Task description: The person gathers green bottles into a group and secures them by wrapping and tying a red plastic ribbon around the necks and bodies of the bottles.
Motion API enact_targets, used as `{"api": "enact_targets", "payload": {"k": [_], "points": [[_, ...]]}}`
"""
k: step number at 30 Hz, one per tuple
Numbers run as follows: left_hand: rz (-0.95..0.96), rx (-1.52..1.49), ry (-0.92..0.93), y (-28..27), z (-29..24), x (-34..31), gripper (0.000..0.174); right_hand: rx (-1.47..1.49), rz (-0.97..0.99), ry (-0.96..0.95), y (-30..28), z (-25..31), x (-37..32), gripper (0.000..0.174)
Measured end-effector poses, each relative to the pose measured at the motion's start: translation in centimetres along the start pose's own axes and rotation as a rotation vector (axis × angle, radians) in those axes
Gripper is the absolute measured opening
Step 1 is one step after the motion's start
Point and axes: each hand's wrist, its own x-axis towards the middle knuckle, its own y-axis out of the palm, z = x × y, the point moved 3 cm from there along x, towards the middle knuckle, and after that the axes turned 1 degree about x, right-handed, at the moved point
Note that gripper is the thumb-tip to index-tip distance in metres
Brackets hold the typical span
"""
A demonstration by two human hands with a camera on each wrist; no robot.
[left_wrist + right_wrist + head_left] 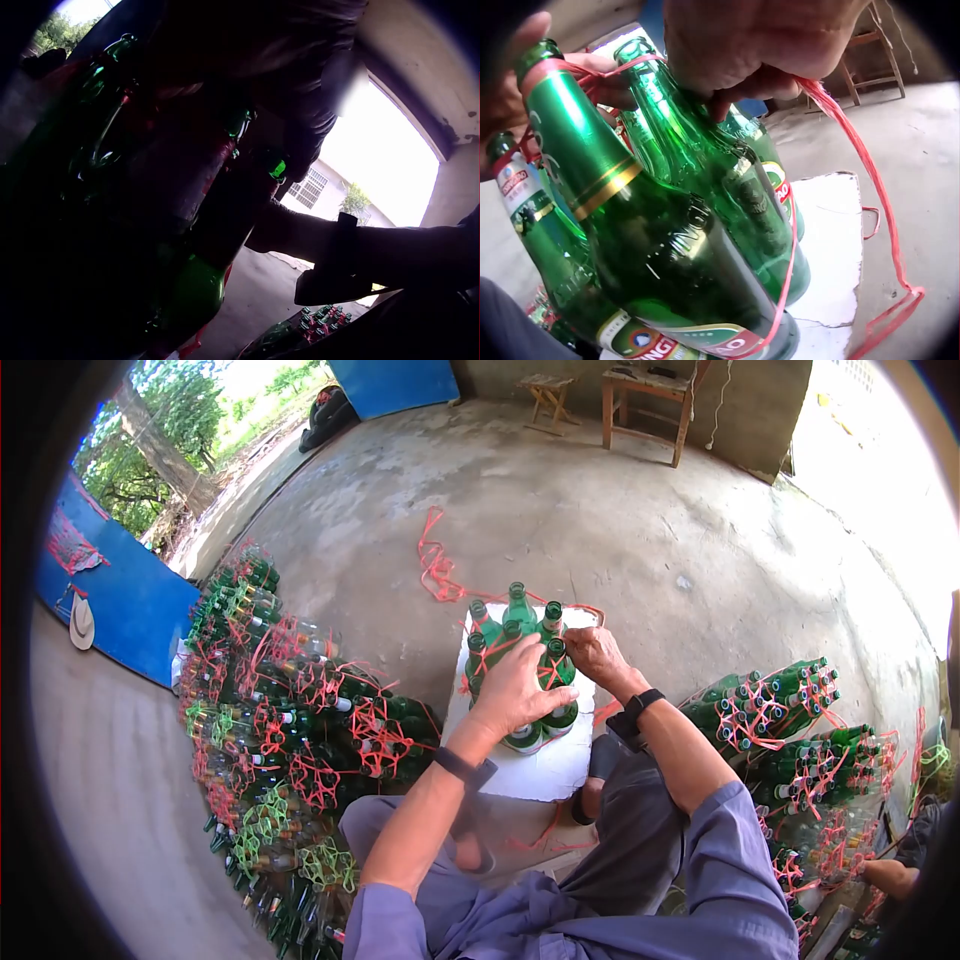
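Several green bottles [517,607] stand upright in a tight cluster on a white board [552,772], with red twine [862,150] looped round their necks. My left hand [515,690] lies over the near left bottles, fingers spread across the necks; what its fingertips touch is hidden. At the right side of the cluster my right hand [598,657] pinches the red twine, whose free end hangs down in the right wrist view [765,37]. Dark shadow hides most of the bottles [199,289] in the left wrist view.
Large bundles of bottles tied with red and green twine [300,730] lie at the left, more bundles [790,705] at the right. Loose red twine [436,560] lies on the floor beyond the board. A wooden stool [549,402] and chair [648,412] stand at the back.
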Motion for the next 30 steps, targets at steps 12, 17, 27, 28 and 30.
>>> {"api": "enact_targets", "payload": {"k": [12, 17, 27, 28, 30], "points": [[0.246, -0.448, -0.276, 2.0, 3.4, 3.5, 0.032, 0.007, 0.222, 0.352, 0.9, -1.1, 1.6, 0.033], [0.254, -0.437, -0.252, 2.3, 3.7, 3.7, 0.024, 0.052, 0.187, 0.367, 1.5, -1.7, 1.6, 0.031], [0.293, -0.195, -0.167, 1.7, 3.3, 4.3, 0.031, 0.055, 0.151, 0.329, 1.7, -1.7, 1.6, 0.031], [0.302, -0.204, -0.177, 1.9, 3.5, 4.3, 0.031, 0.062, 0.145, 0.34, 1.7, -1.7, 1.6, 0.032], [0.313, -0.211, -0.19, 2.2, 3.9, 4.4, 0.03, 0.072, 0.141, 0.353, 1.7, -1.7, 1.4, 0.032]]}}
